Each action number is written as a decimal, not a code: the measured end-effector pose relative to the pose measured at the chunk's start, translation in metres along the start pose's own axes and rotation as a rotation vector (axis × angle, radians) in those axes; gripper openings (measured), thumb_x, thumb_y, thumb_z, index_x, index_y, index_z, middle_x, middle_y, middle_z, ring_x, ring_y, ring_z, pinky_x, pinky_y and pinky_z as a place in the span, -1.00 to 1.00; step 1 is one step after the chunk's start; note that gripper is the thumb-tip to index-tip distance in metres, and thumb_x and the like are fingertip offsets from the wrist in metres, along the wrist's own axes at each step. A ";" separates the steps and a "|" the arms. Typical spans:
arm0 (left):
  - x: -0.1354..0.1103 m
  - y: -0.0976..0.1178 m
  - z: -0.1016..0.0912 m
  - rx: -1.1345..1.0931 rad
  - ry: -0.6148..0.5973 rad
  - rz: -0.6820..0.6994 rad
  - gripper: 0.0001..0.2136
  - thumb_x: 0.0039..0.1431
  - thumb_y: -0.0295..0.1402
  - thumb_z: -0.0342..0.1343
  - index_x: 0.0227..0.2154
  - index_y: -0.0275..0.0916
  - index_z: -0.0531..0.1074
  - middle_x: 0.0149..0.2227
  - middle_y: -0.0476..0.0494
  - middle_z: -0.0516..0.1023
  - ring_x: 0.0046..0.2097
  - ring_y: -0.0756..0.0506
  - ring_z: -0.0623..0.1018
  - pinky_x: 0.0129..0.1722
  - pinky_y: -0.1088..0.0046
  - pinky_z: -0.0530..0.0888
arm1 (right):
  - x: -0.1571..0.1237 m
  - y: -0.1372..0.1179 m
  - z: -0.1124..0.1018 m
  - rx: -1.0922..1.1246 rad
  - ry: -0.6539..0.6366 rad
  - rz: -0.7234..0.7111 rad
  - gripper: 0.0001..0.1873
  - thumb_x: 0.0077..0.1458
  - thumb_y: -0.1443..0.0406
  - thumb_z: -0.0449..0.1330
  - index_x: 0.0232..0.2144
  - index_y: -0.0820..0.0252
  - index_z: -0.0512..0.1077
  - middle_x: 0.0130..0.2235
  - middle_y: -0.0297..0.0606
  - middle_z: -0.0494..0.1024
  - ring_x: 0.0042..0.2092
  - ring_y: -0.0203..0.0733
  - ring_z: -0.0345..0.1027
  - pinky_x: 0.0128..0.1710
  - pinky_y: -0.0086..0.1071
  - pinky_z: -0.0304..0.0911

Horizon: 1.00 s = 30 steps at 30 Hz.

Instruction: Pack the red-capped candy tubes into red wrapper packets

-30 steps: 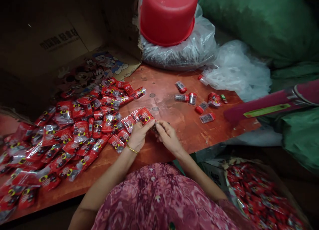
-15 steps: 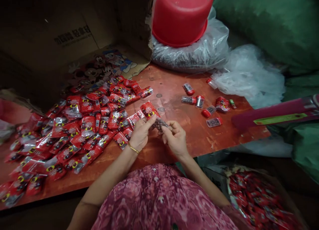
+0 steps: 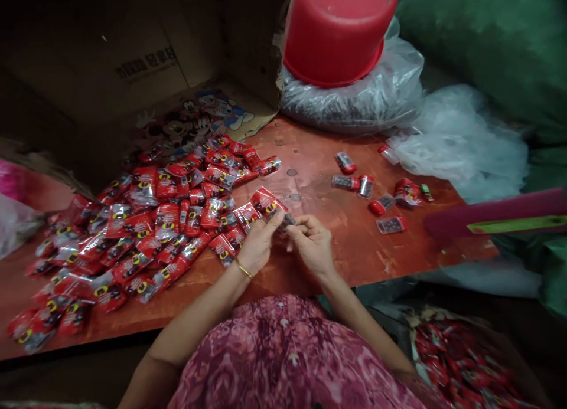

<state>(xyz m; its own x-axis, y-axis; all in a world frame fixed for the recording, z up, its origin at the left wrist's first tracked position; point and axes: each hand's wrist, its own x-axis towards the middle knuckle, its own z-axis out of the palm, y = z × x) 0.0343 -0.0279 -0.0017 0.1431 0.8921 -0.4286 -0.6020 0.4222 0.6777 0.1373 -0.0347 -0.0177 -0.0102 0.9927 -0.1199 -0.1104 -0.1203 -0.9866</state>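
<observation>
My left hand (image 3: 258, 242) is closed on a small red packet (image 3: 267, 201) with a clear section full of dark pieces. Thumb on top, it grips the packet just above the table. My right hand (image 3: 313, 246) pinches the packet's near right end, thumb against bent fingers; the exact contact is partly hidden. To the left of my hands lies a big heap of similar red packets (image 3: 167, 217). A few loose packets (image 3: 224, 248) lie right beside my left wrist.
Several small clear tubes with red caps (image 3: 365, 186) lie right on the red table (image 3: 305, 161). Behind stand a cardboard box (image 3: 146, 64), a red tub (image 3: 339, 34) on a filled plastic bag (image 3: 349, 105), and clear bags (image 3: 465, 137). A purple bar (image 3: 496, 211) juts in. Below right, a container holds packets (image 3: 460, 359).
The view has shifted, so the table appears further right. My right hand has come closer to my left, and less of the packet's dark section shows between them.
</observation>
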 end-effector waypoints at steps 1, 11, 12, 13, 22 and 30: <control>-0.002 -0.003 -0.001 -0.037 0.004 -0.042 -0.61 -0.36 -0.06 0.34 -0.61 -0.31 0.44 -0.56 -0.05 0.51 -0.47 0.02 0.46 -0.48 0.54 0.36 | 0.003 0.000 -0.003 -0.024 0.021 -0.015 -0.69 -0.15 0.10 0.26 -0.56 0.16 0.25 -0.71 -0.51 0.32 -0.71 -0.42 0.15 -0.71 -0.53 0.13; -0.011 0.007 -0.013 0.073 -0.043 -0.041 -0.68 -0.27 -0.20 0.33 -0.45 -0.30 0.50 -0.41 -0.09 0.56 -0.33 -0.06 0.52 -0.17 0.35 0.42 | 0.030 -0.003 -0.021 -0.359 -0.205 -0.490 -0.69 0.09 0.07 0.08 -0.35 0.13 0.50 -0.41 -0.28 0.50 -0.34 -0.23 0.35 -0.30 -0.33 0.27; -0.008 0.012 -0.015 0.142 -0.035 0.014 -0.70 -0.25 -0.20 0.32 -0.46 -0.31 0.49 -0.42 -0.08 0.55 -0.35 -0.05 0.51 -0.19 0.37 0.43 | 0.026 -0.002 -0.021 -0.399 -0.219 -0.534 -0.70 0.10 0.09 0.08 -0.33 0.13 0.51 -0.40 -0.27 0.52 -0.34 -0.22 0.35 -0.29 -0.31 0.27; -0.006 0.016 -0.017 0.224 -0.028 0.060 -0.72 -0.22 -0.20 0.30 -0.47 -0.31 0.49 -0.43 -0.06 0.55 -0.37 -0.04 0.50 -0.22 0.40 0.42 | 0.023 -0.001 -0.020 -0.440 -0.206 -0.570 -0.73 0.10 0.13 0.09 -0.31 0.13 0.51 -0.40 -0.26 0.53 -0.35 -0.22 0.35 -0.29 -0.30 0.27; -0.004 0.015 -0.015 0.460 0.093 0.180 -0.61 -0.08 -0.03 0.16 -0.46 -0.34 0.51 -0.43 -0.14 0.56 -0.36 -0.07 0.50 -0.31 0.41 0.42 | 0.009 0.004 -0.008 -0.379 -0.054 -0.358 -0.80 0.03 0.18 0.16 -0.31 0.17 0.43 -0.38 -0.31 0.50 -0.39 -0.31 0.34 -0.37 -0.44 0.28; 0.003 0.013 -0.016 0.347 0.035 0.220 -0.65 -0.10 -0.08 0.21 -0.41 -0.31 0.50 -0.42 -0.11 0.55 -0.33 -0.03 0.50 -0.26 0.46 0.41 | 0.008 0.005 -0.001 -0.132 -0.211 -0.070 -0.65 0.04 0.04 0.09 -0.54 0.19 0.35 -0.59 -0.43 0.33 -0.58 -0.40 0.19 -0.57 -0.51 0.18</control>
<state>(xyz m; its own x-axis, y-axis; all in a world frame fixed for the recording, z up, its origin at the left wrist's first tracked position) 0.0145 -0.0222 -0.0038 0.0097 0.9637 -0.2667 -0.3133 0.2562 0.9144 0.1374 -0.0271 -0.0239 -0.2159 0.9756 -0.0391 0.0125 -0.0373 -0.9992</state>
